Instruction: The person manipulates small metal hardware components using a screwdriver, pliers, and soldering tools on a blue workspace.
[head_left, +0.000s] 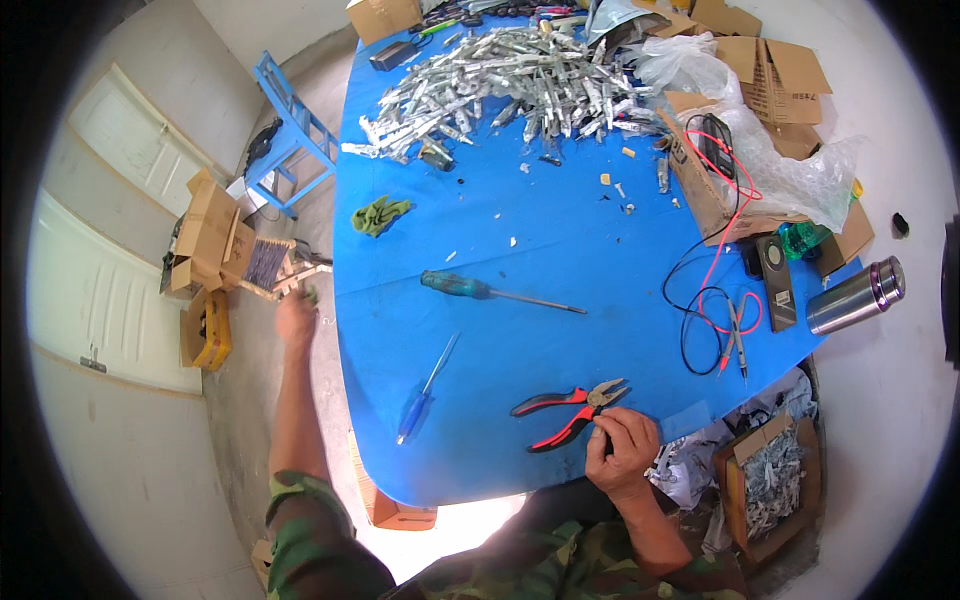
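My left hand (297, 319) reaches out past the left edge of the blue-covered table (465, 352), beside a crate (264, 264) with dark slender rods. A small greenish patch shows at its fingertips; whether it is held is unclear. My right hand (626, 450) is at the near edge of the table, curled around a small dark object (609, 442) mostly hidden by the fingers. Just beyond it lie combination pliers (592, 401) with red and black handles, jaws apart. A blue-handled screwdriver (416, 412) and a larger teal-handled screwdriver (457, 285) lie farther left and up.
A heap of plastic-wrapped pen-like pieces (517, 82) covers the far end. A green cloth (380, 216) lies at left. Multimeter probes (735, 337), a steel flask (855, 296) and an open carton (697, 180) line the right. A blue chair (296, 142) stands beyond the left edge.
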